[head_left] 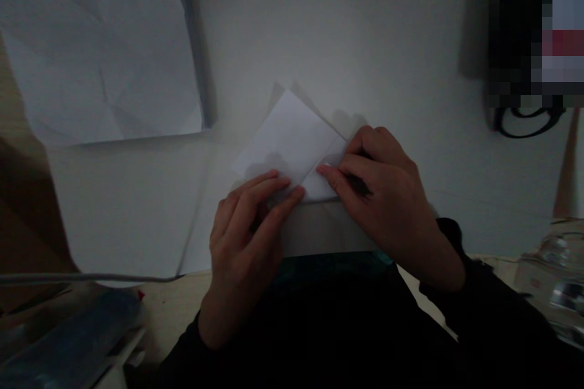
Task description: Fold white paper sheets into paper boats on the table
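A small folded piece of white paper (292, 137) lies on a large white sheet (365, 42) in front of me. My left hand (246, 237) rests at the paper's lower left edge, its fingers pressed together with the tips flat on the fold. My right hand (387, 194) is at the paper's right corner, fingers curled and pinched down on the folded flap. Both sleeves are dark.
A creased white sheet (100, 48) lies at the upper left. A dark object (520, 36) with a looped black cord (524, 124) stands at the upper right. Clear plastic or glass things (552, 279) sit at the right edge, and a wrapped bundle (68, 334) at the lower left.
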Available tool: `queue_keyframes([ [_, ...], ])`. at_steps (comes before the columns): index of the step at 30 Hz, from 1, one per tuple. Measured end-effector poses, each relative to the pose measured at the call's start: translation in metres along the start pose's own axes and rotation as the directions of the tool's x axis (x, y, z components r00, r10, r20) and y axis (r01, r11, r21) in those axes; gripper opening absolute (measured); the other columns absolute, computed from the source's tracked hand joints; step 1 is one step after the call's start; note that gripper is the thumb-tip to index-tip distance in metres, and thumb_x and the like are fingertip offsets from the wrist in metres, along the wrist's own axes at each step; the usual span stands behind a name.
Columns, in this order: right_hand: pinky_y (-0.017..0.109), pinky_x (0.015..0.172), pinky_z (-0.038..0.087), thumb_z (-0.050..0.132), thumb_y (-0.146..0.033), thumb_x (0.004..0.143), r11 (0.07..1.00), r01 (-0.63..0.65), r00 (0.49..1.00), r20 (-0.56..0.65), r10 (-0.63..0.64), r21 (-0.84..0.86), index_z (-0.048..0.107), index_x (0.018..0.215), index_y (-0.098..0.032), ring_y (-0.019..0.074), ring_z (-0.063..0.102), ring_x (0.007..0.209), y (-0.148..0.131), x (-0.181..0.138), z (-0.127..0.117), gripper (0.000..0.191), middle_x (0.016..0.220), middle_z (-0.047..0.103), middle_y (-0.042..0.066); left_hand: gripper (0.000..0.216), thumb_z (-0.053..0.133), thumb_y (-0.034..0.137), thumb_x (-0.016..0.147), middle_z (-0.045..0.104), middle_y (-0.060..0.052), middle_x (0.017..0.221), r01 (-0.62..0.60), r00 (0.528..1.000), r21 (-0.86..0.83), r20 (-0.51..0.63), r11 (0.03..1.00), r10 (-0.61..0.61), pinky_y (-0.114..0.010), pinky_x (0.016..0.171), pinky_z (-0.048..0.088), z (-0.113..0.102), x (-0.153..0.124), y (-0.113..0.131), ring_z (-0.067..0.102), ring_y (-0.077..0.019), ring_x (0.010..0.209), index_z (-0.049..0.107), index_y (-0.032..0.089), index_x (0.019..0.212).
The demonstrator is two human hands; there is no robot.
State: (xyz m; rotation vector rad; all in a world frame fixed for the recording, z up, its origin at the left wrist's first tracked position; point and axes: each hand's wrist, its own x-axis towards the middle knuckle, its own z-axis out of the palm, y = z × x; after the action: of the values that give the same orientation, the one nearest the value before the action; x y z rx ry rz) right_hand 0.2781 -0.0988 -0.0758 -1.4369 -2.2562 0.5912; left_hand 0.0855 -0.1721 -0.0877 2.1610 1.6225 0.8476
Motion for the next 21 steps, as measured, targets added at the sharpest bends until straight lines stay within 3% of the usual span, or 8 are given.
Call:
queue_keyframes([
  [10,0.039,0.074,0.048,0.064,-0.025,0.096,0.999,-0.042,0.999,-0.034,0.042,-0.009,0.058,0.063,-0.022,0.0221,0.056,0.082,-0.0024,-0.0013,0.0030,0.034,0.080,0.060,0.006,0.037,0.056,-0.004,0.091,0.072,-0.011,0.124,-0.026,1.000,0.003,-0.013,1.000,0.026,-0.040,0.100,0.055,0.0004,0.0009,0.0010,0.066,-0.0249,0.125,0.070,0.019,0.116],
  [16,0.039,0.072,0.047,0.065,-0.024,0.095,0.999,-0.045,0.998,-0.048,0.045,0.002,0.058,0.062,-0.021,0.0218,0.055,0.081,-0.0024,-0.0019,0.0038,0.034,0.079,0.059,0.006,0.032,0.063,0.003,0.091,0.073,-0.012,0.125,-0.078,0.997,0.188,-0.016,0.979,0.082,-0.036,0.093,0.054,0.0037,-0.0022,0.0023,0.069,-0.0245,0.119,0.069,0.017,0.119],
  [21,0.038,0.070,0.046,0.068,-0.024,0.093,0.999,-0.035,0.997,-0.063,0.035,0.004,0.056,0.060,-0.021,0.0211,0.055,0.079,-0.0011,-0.0022,0.0039,0.035,0.078,0.058,0.006,0.036,0.066,0.006,0.089,0.074,-0.012,0.126,-0.091,0.996,0.245,-0.002,0.965,0.095,-0.036,0.091,0.052,0.0055,-0.0067,0.0049,0.070,-0.0237,0.114,0.068,0.016,0.123],
])
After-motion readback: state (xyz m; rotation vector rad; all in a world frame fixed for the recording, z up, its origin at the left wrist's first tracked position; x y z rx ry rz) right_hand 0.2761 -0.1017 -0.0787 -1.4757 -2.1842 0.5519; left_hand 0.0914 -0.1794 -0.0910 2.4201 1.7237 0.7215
